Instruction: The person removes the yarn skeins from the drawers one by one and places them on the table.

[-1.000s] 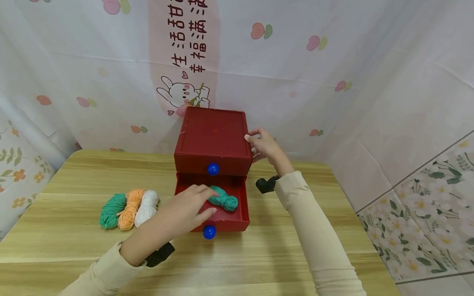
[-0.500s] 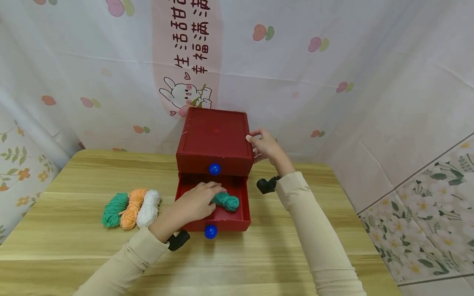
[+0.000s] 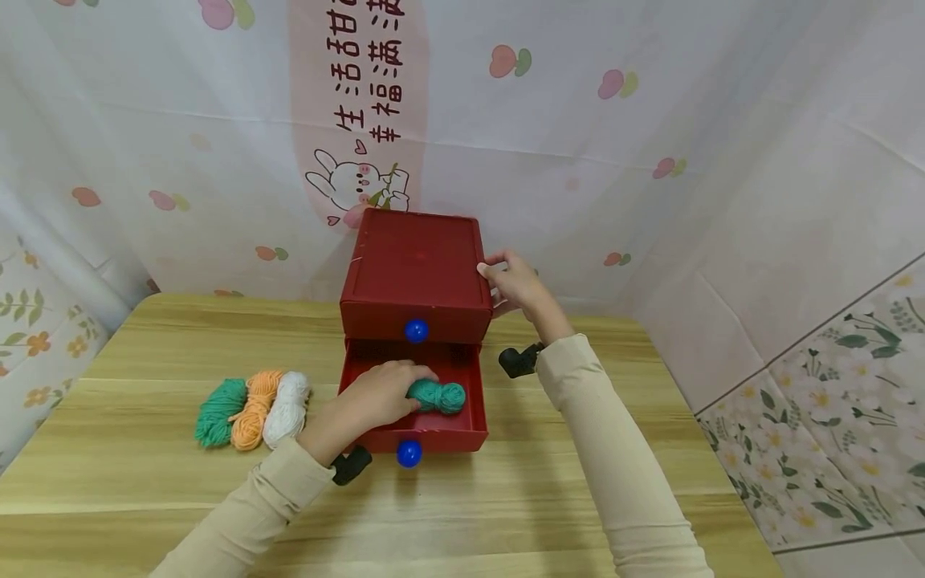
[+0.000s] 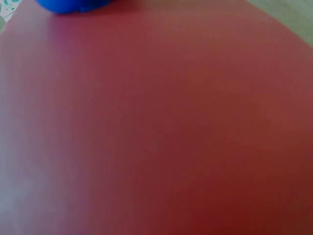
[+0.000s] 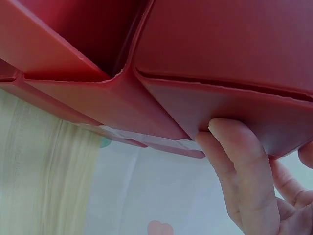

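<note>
In the head view, a red drawer box (image 3: pixel 422 261) stands at the back of the table with its lower drawer (image 3: pixel 473 401) pulled out. My left hand (image 3: pixel 381 395) reaches into that drawer and pinches the left end of a green skein of yarn (image 3: pixel 446 396) between fingers and thumb. The left wrist view is filled by the red drawer front (image 4: pixel 161 117), with a blue knob (image 4: pixel 73 4) at its top. My right hand (image 3: pixel 519 285) rests against the box's right side; in the right wrist view, its nearly straight fingers (image 5: pixel 244 161) press the red side wall.
Three more skeins lie side by side on the table at left: green (image 3: pixel 221 413), orange (image 3: pixel 254 409) and white (image 3: pixel 287 409). The closed upper drawer has a blue knob (image 3: pixel 416 331). A printed curtain (image 3: pixel 578 160) hangs close behind the box.
My left hand has come down and right, deeper over the drawer, and its fingers and thumb have closed on the green skein's left end. The right hand keeps its place.
</note>
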The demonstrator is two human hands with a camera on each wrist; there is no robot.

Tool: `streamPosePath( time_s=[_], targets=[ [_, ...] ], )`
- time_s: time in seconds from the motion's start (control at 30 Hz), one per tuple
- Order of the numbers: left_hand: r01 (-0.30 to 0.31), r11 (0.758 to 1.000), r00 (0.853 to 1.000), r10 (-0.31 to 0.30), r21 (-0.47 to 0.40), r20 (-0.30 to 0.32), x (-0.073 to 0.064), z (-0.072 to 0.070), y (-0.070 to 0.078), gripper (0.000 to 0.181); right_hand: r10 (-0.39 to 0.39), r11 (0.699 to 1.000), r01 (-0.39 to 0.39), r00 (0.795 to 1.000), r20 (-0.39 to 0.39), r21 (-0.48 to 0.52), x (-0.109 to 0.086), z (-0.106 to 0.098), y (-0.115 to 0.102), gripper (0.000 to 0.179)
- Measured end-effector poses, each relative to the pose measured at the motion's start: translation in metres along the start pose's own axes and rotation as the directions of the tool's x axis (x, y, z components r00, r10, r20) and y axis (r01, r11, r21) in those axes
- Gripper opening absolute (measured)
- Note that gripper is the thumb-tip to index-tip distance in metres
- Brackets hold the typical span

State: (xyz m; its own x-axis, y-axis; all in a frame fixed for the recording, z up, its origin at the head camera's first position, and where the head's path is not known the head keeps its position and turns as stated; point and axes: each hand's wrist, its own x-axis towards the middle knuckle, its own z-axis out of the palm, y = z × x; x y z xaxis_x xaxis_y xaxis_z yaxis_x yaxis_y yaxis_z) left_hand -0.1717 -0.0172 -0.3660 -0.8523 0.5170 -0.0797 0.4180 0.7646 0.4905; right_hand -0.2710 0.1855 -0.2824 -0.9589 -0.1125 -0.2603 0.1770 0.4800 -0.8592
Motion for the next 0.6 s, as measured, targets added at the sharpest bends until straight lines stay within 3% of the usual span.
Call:
streamPosePath(
  time_s=[0.27,0.4,0.6],
  targets=[
    [0.036,0.997,0.999,-0.037,-0.067,-0.021,-0.002,-0.001,-0.002,0.028,0.005,1.000,-0.005,1.000,0.005,0.009,-0.001,0.000,0.000,0.041],
    [0.037,0.993,0.997,-0.044,-0.115,-0.067,-0.008,-0.006,-0.002,0.027,0.004,1.000,-0.004,1.000,0.004,0.007,0.000,-0.001,0.001,0.041],
    [-0.018,0.985,0.986,-0.011,-0.173,-0.166,-0.024,-0.016,-0.001,0.027,0.001,1.000,-0.001,1.000,0.000,-0.003,0.000,0.000,0.001,0.042]
  ],
)
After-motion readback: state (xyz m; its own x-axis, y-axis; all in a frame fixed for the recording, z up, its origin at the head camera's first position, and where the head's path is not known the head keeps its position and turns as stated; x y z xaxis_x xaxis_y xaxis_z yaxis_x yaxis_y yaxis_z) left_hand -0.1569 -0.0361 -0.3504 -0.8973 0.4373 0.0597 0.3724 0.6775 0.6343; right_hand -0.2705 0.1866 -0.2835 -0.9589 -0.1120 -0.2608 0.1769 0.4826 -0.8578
